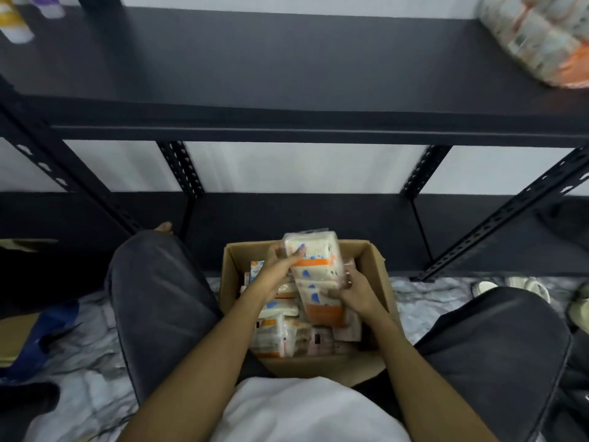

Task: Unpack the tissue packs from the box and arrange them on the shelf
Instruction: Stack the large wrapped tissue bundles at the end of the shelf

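Note:
An open cardboard box (374, 266) sits on the floor between my knees, filled with several white-and-orange tissue packs (275, 333). Above the box I hold a small stack of tissue packs (315, 263), tilted up toward the shelf. My left hand (277, 266) grips the stack's left side near the top. My right hand (353, 291) grips its lower right side. The black shelf board (287, 68) stretches across the top of the view, with a bundle of tissue packs (541, 36) at its far right end.
Bottles (16, 20) stand at the shelf's far left. Perforated black uprights (181, 167) frame a lower black shelf (318, 218) behind the box. Flat cardboard and a blue item (41, 333) lie on the floor at left; shoes (522, 287) at right.

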### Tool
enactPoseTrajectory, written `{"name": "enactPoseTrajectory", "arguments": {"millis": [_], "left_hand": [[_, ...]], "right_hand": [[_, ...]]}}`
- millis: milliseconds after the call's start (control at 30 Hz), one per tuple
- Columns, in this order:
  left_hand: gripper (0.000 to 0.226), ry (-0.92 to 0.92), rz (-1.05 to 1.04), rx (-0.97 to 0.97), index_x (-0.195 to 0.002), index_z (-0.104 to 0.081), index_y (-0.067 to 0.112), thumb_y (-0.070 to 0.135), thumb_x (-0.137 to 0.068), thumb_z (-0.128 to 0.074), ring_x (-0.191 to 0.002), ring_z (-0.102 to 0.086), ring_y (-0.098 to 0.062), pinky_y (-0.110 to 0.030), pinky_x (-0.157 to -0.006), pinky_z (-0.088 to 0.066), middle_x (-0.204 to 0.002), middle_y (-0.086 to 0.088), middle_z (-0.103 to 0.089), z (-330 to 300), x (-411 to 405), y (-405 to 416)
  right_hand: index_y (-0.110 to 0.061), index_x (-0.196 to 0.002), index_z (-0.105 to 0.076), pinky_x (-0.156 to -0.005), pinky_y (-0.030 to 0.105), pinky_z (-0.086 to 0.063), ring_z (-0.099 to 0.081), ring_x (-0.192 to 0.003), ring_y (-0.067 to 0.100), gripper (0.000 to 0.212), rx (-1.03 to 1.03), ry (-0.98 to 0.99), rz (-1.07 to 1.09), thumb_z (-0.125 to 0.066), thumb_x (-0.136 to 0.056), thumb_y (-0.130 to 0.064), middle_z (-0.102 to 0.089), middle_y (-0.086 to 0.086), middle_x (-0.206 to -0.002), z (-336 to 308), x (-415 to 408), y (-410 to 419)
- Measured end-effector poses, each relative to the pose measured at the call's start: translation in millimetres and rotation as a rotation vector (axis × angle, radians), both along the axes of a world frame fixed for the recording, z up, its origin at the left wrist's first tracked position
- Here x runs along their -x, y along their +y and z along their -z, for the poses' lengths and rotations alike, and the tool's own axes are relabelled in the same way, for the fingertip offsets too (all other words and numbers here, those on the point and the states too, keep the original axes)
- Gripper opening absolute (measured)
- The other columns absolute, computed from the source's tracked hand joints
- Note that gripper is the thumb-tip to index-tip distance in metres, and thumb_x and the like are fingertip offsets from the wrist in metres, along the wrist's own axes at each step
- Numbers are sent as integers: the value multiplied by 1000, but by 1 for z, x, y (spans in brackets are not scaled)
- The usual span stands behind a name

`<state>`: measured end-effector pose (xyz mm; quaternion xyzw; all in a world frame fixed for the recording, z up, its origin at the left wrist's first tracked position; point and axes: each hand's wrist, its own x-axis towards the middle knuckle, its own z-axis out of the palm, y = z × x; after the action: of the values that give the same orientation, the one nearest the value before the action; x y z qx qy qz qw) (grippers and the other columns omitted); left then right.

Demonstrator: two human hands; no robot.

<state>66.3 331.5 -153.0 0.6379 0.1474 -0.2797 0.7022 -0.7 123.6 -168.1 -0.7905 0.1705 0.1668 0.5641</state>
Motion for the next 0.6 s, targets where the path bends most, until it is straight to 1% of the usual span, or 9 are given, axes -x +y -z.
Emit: {"name": "enactPoseTrajectory", "arguments": {"millis": [133, 200, 233, 300, 333, 400, 467, 500, 600], "left_hand": [[55, -149, -26, 30, -136, -44, 24, 40, -91, -72, -95, -75, -14, -29, -72, -61, -119, -6, -73, -42, -2, -6], [61, -160, -6, 70, -138, -49, 23, 51, -88, -68, -100, -75, -18, -36, -80, -62, -118, -4, -75, -58, 1, -8], [63, -150, -4, 98, -138, -51, 21, 55, -87, -66, -104, -74, -22, -43, -87, -61, -119, -4, -75, -66, 3, -9], [62, -168, -21, 129, -136, -56, 19, 57, -88, -62, -107, -73, -26, -52, -96, -57, -119, -6, -75, -82, 8, -11], [61, -196, -33, 121, -134, -58, 18, 57, -88, -61, -106, -73, -27, -53, -97, -56, -118, -6, -75, -90, 11, -13], [62, -262, -57, 86, -131, -60, 17, 60, -86, -59, -103, -75, -26, -52, -95, -58, -114, -5, -76, -108, 19, -18], [62, -320, -75, 84, -129, -60, 15, 60, -86, -56, -101, -75, -24, -47, -91, -60, -112, -5, -77, -129, 28, -21], [62, -348, -71, 94, -129, -60, 14, 59, -87, -55, -101, -75, -24, -44, -90, -60, -111, -4, -77, -141, 32, -23], [61, -431, -5, 95, -131, -59, 13, 58, -89, -52, -103, -75, -22, -41, -90, -60, -114, -3, -77, -182, 38, -24]], "right_hand": [[-19, -121, -63, -79, 30, -62, -73, -101, 13, 44, -211, -102, 63, -83, -82, -19, -74, 2, -118, -58, 0, 7], [-17, -126, -61, -77, 24, -60, -72, -104, 9, 43, -253, -180, 47, -78, -86, -17, -73, -1, -118, -88, 4, 15], [-18, -129, -58, -74, 18, -58, -71, -102, 2, 43, -251, -230, 28, -76, -89, -14, -72, -6, -115, -103, 8, 22], [-19, -139, -46, -66, 7, -52, -65, -95, -15, 52, -187, -350, -7, -69, -94, -10, -64, -17, -112, -123, 17, 33], [-19, -146, -39, -66, 5, -50, -63, -95, -19, 58, -153, -404, -11, -67, -96, -10, -62, -15, -115, -130, 21, 37], [-18, -155, -26, -72, 7, -52, -63, -105, -12, 68, -84, -507, -6, -63, -99, -13, -61, -3, -129, -137, 28, 42], [-22, -160, -16, -85, 18, -57, -64, -115, 3, 74, 29, -599, -11, -61, -101, -28, -58, 3, -137, -142, 34, 46], [-24, -161, -12, -89, 22, -56, -61, -118, 4, 77, 94, -631, -14, -59, -101, -36, -55, 4, -138, -144, 35, 47], [-26, -161, -6, -94, 15, -50, -52, -122, -3, 79, 163, -733, 85, -53, -100, -42, -44, 2, -137, -161, 36, 50]]}}
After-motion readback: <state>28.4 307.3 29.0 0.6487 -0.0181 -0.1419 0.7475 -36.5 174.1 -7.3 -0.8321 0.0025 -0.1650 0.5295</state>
